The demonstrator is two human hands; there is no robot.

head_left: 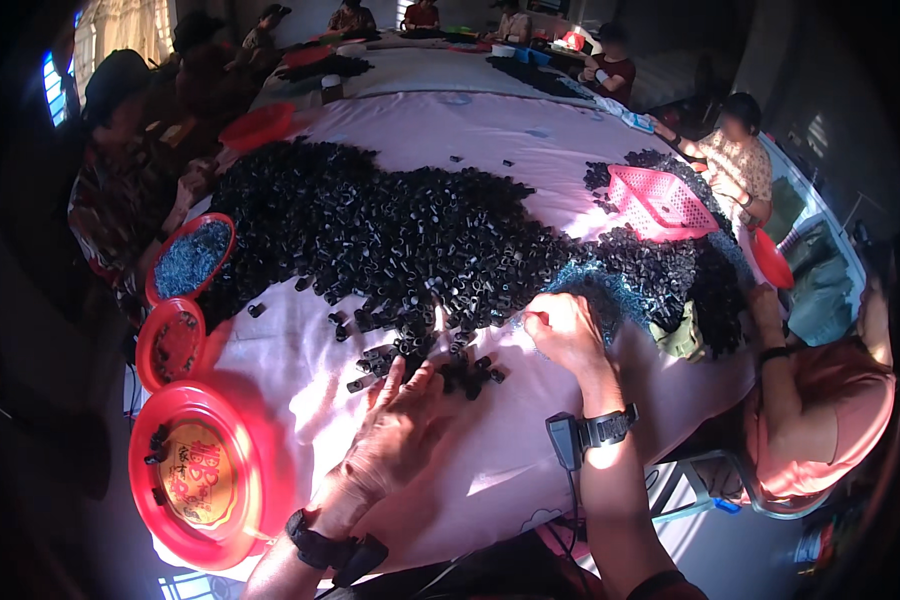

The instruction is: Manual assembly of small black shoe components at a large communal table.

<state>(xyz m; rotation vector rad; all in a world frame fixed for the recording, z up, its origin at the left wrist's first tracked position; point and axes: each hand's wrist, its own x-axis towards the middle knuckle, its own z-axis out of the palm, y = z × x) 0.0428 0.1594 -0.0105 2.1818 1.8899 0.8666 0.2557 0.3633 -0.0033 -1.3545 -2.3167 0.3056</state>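
L hand [395, 430] at 7 o'clock lay fingers spread, touching blk pieces [370, 230]; R hand [570, 330], 4 o'clock, had fingers curled, grip unclear. Red tray [242, 480] sat at 8, prob. for reach.

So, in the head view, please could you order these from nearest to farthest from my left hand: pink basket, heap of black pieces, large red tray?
1. Heap of black pieces: its near edge is at your left hand.
2. Large red tray: to the hand's left.
3. Pink basket: farther off, to the right.
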